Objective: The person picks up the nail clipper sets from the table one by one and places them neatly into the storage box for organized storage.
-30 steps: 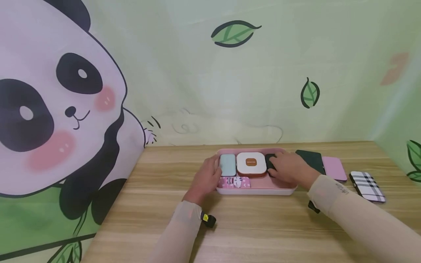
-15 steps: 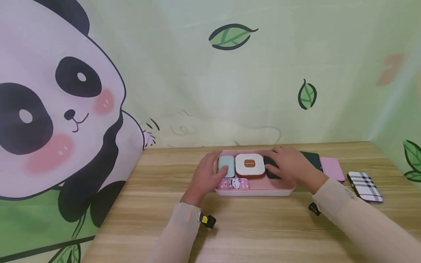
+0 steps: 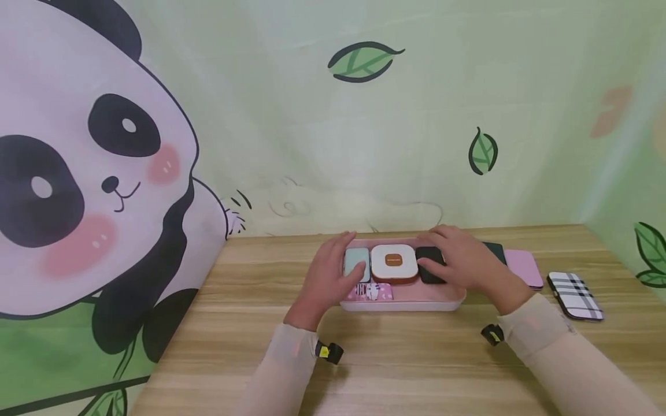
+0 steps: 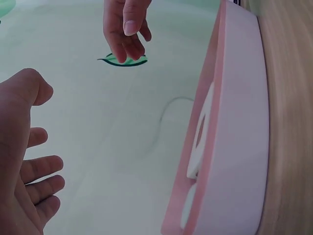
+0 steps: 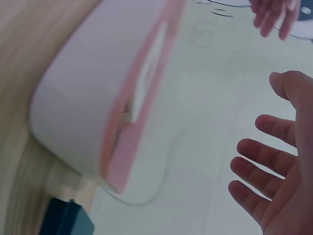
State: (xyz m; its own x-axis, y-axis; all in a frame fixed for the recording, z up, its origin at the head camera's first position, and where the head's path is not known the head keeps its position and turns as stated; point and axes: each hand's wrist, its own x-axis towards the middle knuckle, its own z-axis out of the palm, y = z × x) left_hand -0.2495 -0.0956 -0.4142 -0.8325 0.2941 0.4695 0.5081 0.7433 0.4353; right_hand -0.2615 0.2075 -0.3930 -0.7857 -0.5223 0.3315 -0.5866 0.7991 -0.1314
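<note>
A pink-lined tray with white outer walls (image 3: pixel 406 306) sits on the table between my hands. Inside it are a light blue flat case (image 3: pixel 354 259), a white rounded-square case with a brown label (image 3: pixel 393 273), a black flat case (image 3: pixel 431 276) and a small pink patterned item (image 3: pixel 378 292). My left hand (image 3: pixel 326 280) hovers over the tray's left end, fingers loosely extended. Over the right end hovers my right hand (image 3: pixel 463 260), partly covering the black case. Both wrist views show the left hand (image 4: pixel 29 161) and right hand (image 5: pixel 283 166) raised above the rim, holding nothing.
Right of the tray lie a dark green flat case (image 3: pixel 495 252), partly hidden behind my right hand, a pink flat case (image 3: pixel 524 268) and a plaid case (image 3: pixel 576 296). A panda-printed cloth (image 3: pixel 286 144) stands behind the wooden tabletop (image 3: pixel 406 364).
My right hand has come away from the black case, lifting and spreading. My left hand has risen off the tray's left rim. The cases in the tray look unmoved.
</note>
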